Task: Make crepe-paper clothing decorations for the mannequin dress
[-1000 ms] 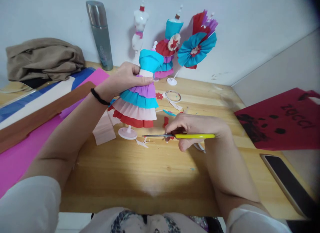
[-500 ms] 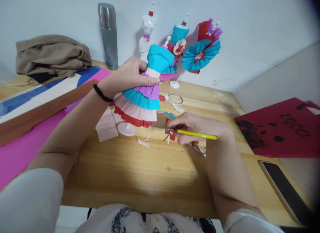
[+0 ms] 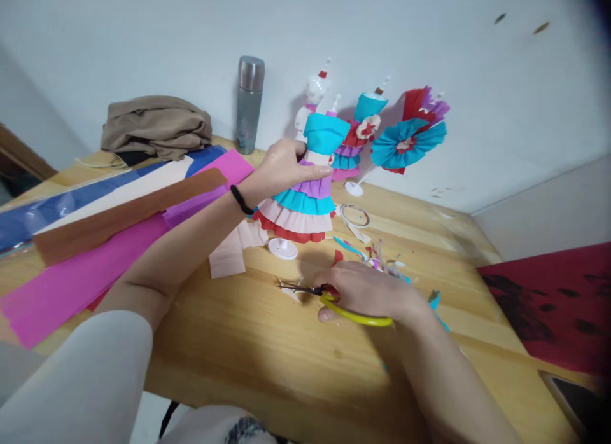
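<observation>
1. Well right of the ruffled dress (image 3: 305,202) and nearer, a phone (image 3: 570,396) is cut off by the lower edge.
2. Below the dress and to its right, the right hand (image 3: 365,291) curls round yellow-handled scissors (image 3: 358,318); how its fingers sit in the loops is hidden.
3. The dress stands upright above a white base (image 3: 282,248). The left hand (image 3: 289,167) pinches its waist, thumb in front, the other fingers mostly out of sight.
4. Behind the dress, a white mannequin (image 3: 317,88) is partly covered by it.
</observation>
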Motion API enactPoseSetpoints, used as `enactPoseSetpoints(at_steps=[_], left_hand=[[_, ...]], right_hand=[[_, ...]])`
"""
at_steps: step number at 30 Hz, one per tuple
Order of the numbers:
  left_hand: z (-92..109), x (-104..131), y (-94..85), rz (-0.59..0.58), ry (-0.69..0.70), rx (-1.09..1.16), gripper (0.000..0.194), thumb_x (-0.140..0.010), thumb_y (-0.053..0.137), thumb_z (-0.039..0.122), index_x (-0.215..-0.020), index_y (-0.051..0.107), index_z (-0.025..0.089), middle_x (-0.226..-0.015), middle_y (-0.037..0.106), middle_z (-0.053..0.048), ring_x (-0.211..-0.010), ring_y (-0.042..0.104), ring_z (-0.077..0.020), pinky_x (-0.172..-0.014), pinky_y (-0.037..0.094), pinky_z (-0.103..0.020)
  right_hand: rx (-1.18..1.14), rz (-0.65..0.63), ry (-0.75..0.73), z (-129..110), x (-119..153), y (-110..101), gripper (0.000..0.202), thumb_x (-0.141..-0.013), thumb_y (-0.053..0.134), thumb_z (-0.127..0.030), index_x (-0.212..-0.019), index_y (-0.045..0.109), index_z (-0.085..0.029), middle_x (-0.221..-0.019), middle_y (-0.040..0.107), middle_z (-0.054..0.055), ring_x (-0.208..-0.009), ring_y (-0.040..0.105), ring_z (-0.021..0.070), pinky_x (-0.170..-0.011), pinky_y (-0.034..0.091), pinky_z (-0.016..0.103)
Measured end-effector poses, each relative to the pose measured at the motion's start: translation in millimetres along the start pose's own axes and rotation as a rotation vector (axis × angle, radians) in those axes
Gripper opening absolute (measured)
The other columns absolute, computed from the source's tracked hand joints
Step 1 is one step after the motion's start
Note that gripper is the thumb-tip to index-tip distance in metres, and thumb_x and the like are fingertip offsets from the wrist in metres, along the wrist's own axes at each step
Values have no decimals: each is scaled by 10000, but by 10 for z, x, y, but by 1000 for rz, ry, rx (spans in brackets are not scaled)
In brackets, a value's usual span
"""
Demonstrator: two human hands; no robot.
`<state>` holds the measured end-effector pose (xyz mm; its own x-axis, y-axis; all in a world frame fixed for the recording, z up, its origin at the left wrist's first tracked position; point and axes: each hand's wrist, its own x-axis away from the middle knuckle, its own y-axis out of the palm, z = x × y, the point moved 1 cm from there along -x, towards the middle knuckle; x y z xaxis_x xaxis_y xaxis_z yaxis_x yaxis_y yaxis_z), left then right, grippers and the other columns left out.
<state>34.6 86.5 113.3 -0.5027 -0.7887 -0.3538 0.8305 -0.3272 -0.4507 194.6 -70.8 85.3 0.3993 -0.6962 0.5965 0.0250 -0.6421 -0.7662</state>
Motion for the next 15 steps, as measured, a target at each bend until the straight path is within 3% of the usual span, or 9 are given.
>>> enactPoseSetpoints(at_steps=[4,7,11,15], left_hand=[[10,35,31,15,33,-91,355,-782,686,478,-653,452,245,-681,441,24,-719,391,-134,-639,252,-305],[38,60,46,22,34,-144,424,-787,643,590,-655,423,252,-703,447,15,-730,399,-146,-654,242,-315],[70,81,61,66,39,-192,393,-787,664,580,-699,483,243,-720,483,19,-722,391,-137,-662,246,-311],[66,72,91,9,-33,-9,325,-770,726,498,-823,557,226,-812,578,5,-839,457,-163,-716,293,-303]], right_hand=[[-17,40,-42,-108,51,-11,288,-800,765,-449,-1010,750,-252,-838,740,41,-807,663,242,-627,339,295],[-46,10,-102,-152,40,-4,307,-792,772,-469,-1007,752,-250,-869,751,42,-816,671,237,-622,349,291],[-21,4,-50,-180,8,7,270,-819,755,-405,-1032,761,-239,-956,773,63,-899,700,270,-659,378,300],[-3,16,-73,-188,6,-4,299,-846,730,-413,-1091,748,-241,-940,777,75,-901,709,280,-671,403,312]])
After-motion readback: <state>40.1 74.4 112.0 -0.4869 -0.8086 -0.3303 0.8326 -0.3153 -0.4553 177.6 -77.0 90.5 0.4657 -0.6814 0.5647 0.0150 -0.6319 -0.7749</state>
